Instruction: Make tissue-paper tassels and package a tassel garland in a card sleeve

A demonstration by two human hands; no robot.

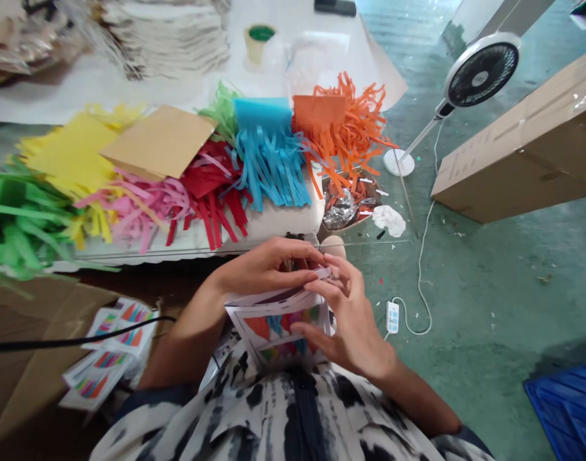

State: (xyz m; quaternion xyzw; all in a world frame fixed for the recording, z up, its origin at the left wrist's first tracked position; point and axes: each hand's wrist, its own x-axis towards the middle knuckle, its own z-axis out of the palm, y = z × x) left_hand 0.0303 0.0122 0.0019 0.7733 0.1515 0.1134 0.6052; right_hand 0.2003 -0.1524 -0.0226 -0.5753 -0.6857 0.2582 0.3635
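hands: left hand [266,267] and right hand [353,319] both pinching white card with colourful fringe print [278,325]
done-ish: similar cards [107,362] piled alongside
to go: this one

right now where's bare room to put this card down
Bare green floor between cardboard box, fan cord and blue crate, right of the held card. The table front is crowded with paper fringes; loose cards cover the left.

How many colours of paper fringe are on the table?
7: green far left, yellow beside it, pink and red below the brown card, blue in the middle, pale green behind it, orange on the right. More may hide under the card.
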